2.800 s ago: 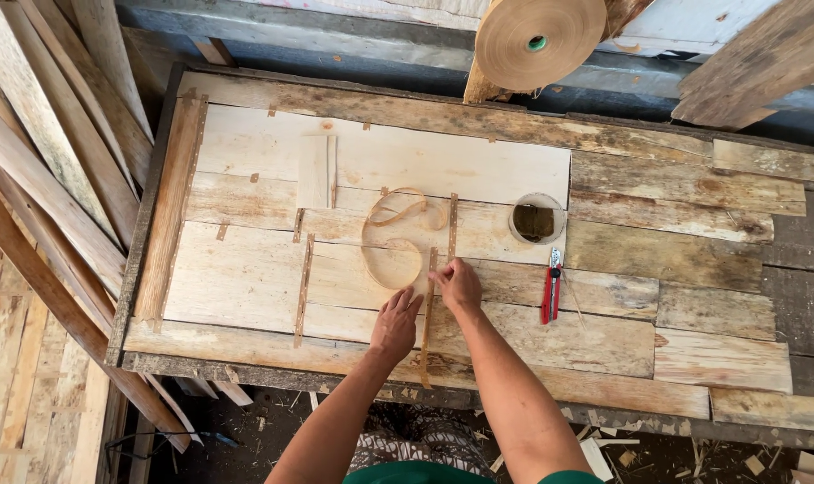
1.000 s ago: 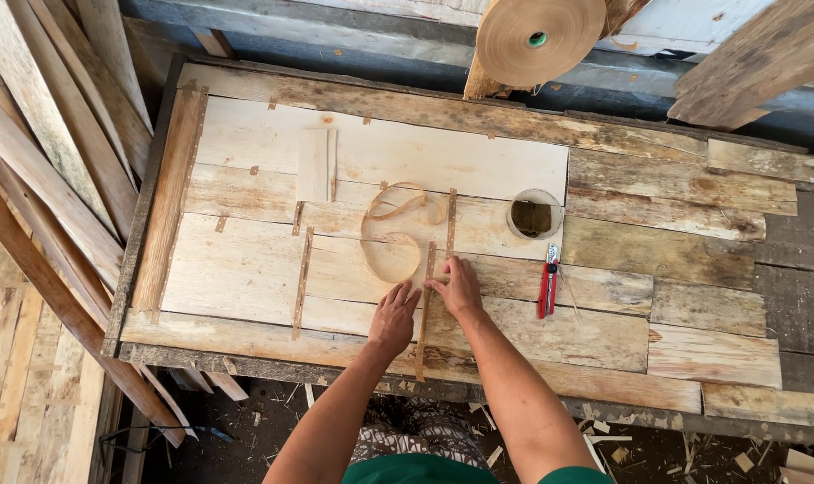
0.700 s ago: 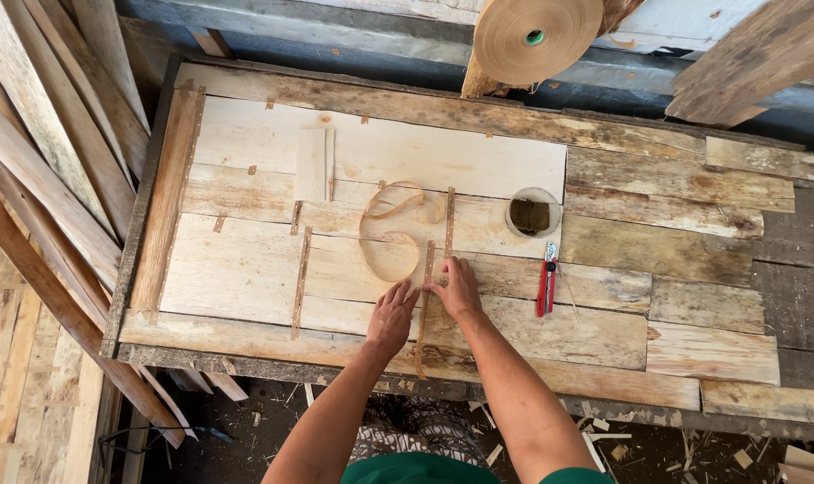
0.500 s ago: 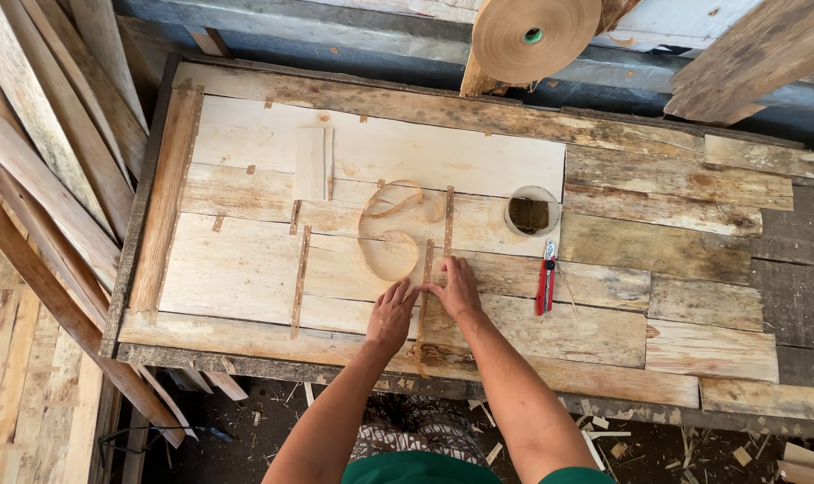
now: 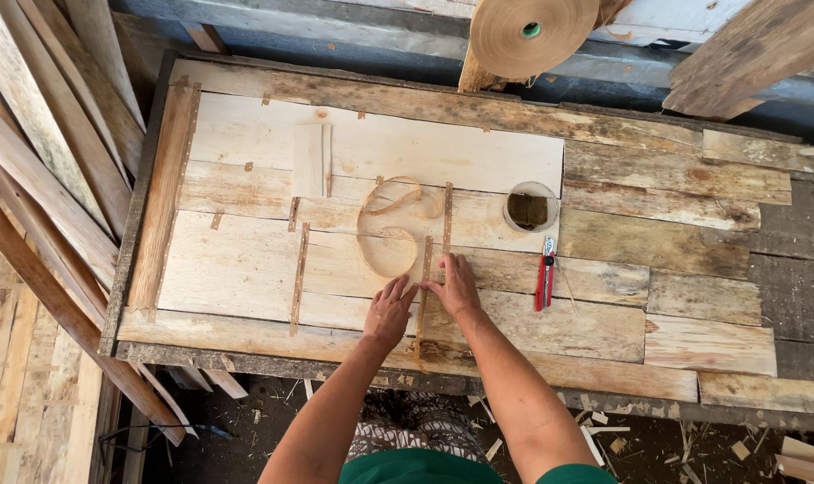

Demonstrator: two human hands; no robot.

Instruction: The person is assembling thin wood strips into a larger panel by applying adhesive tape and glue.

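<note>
Pale thin veneer sheets [image 5: 246, 260] lie on a worn plank table [image 5: 694, 269]. A brown paper tape strip [image 5: 425, 287] runs toward me over a seam between the sheets. My left hand [image 5: 389, 312] rests flat on the veneer just left of the strip, fingers spread. My right hand [image 5: 456, 285] presses its fingertips on the veneer right of the strip. A loose curl of tape [image 5: 389, 224] lies just beyond both hands.
A red utility knife [image 5: 545, 273] lies right of my right hand. A small round cup [image 5: 530, 206] sits behind it. A big roll of brown tape [image 5: 532, 31] hangs above the far edge. Long boards [image 5: 39, 197] lean at the left. Scraps litter the floor.
My hands have stayed pressed along the tape strip, shifting only slightly toward me. The view has drifted a little.
</note>
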